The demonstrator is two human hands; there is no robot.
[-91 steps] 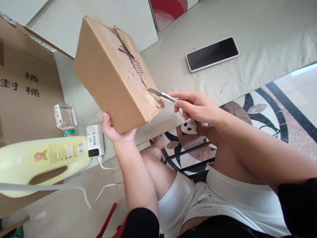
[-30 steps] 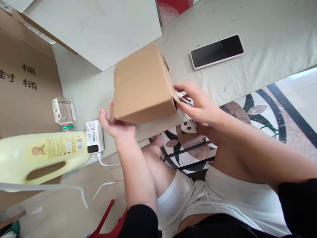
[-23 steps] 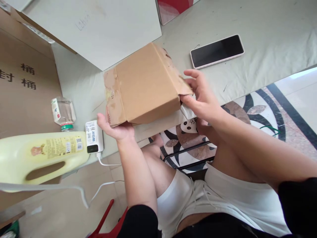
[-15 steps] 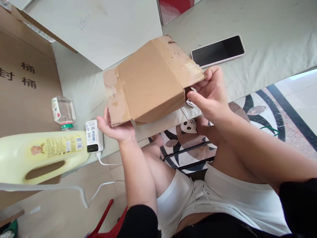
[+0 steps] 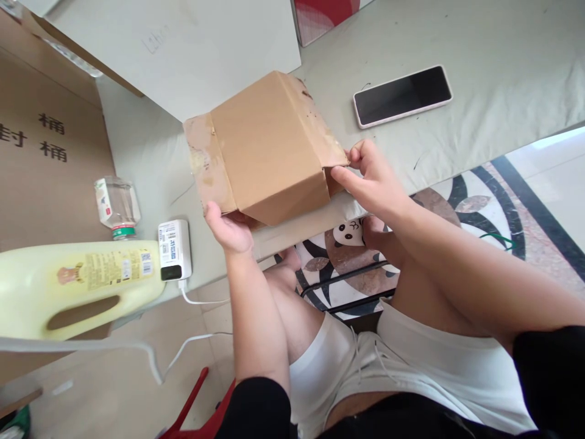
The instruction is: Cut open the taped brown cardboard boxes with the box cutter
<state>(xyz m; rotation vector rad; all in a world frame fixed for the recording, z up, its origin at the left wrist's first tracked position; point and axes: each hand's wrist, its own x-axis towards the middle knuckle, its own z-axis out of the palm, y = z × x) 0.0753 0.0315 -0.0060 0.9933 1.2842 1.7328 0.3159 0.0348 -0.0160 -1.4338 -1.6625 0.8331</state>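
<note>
A small brown cardboard box (image 5: 269, 146) is tilted between my hands above the cloth-covered table. Two of its flaps show: the left flap (image 5: 205, 164) and the right flap (image 5: 317, 122), both with torn tape marks. My left hand (image 5: 231, 230) grips the lower end of the left flap, thumb outside and fingers hidden beneath. At the right flap's lower corner, my right hand (image 5: 365, 174) has its thumb by the box's side edge and its fingers closed on the flap. What the box holds, if anything, is out of sight.
A phone (image 5: 402, 96) lies right of the box on the table cloth (image 5: 493, 73). Behind stands a large white box (image 5: 205, 49). To the left are a clear bottle (image 5: 117, 204), a yellow jug (image 5: 36, 286) and a white power bank (image 5: 176, 250) with a cable.
My hands have drawn closer together, and the box's two flaps have folded inward and down along its sides. My right hand moved left and lower, uncovering more of the phone.
</note>
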